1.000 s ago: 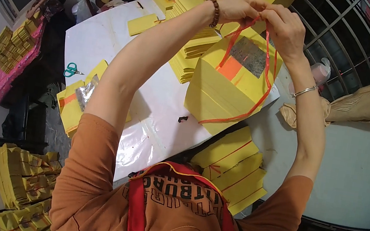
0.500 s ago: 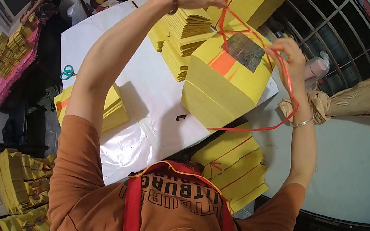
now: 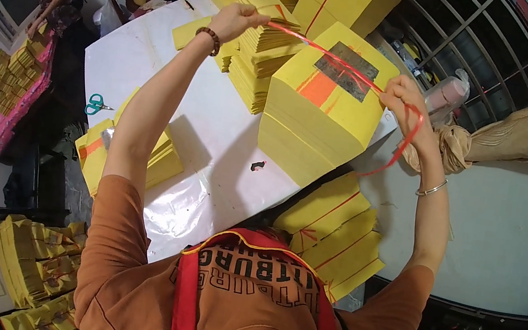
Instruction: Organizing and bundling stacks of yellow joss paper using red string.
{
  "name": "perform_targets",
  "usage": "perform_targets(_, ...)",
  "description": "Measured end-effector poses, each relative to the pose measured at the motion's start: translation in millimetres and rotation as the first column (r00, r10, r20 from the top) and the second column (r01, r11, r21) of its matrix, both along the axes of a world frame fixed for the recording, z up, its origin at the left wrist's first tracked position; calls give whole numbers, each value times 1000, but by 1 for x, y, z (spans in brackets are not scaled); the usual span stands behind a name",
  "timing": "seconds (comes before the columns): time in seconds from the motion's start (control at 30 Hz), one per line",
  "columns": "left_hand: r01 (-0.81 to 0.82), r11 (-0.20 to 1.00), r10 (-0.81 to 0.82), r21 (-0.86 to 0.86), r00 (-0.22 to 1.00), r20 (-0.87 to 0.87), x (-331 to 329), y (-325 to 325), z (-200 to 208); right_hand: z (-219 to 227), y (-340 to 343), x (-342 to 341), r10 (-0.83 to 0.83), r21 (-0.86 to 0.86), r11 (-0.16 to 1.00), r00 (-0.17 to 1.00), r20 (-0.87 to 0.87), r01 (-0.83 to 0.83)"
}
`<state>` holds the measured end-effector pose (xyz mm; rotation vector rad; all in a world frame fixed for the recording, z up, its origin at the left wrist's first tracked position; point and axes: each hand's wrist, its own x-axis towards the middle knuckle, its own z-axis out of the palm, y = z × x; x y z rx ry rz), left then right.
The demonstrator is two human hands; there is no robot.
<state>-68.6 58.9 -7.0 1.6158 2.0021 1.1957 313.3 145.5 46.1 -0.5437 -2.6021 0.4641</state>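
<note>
We see a tall yellow paper stack [image 3: 311, 131] on the white tabletop [image 3: 145, 42], right of centre in the upper half of the frame. Our left hand [image 3: 235, 22] pinches one end of a red ribbon [image 3: 285, 29], fingers closed; our right hand [image 3: 407, 99] has its grip curled round it further along, the slack hanging toward the stack's lower right corner. The stretch between runs straight over the stack's top; whether it touches, we cannot tell. We judge this the tensioning step of binding; next calls for even pull, the ribbon centred, then a crossing or knot.
</note>
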Motion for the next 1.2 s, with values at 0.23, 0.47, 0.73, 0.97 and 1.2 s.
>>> perform_targets(0.23, -63, 991, 60, -121, 998, -26, 30, -3, -30, 5, 3, -47, 143, -740, 488, 879, -455, -463)
perform_targets(0.47, -31, 878, -30, 478, 992, 119, 55, -31, 48, -5, 8, -71, 34, -733, 629, 951, -308, -260)
perform_targets(0.73, 839, 426, -439, 338, 518, -734, 172, -56, 97, 16, -54, -72, -93, -727, 583, 860, -502, -362)
perform_targets(0.97, 393, 758, -402, 521, 910, -101, 153, -16, 102, -8, -12, -77, 76, -373, 916, 977, -202, -148)
perform_targets(1.2, 89, 991, -127, -96, 833, -539, 123, -15, 44, -13, 1, -73, 45, -699, 691, 977, -210, -183)
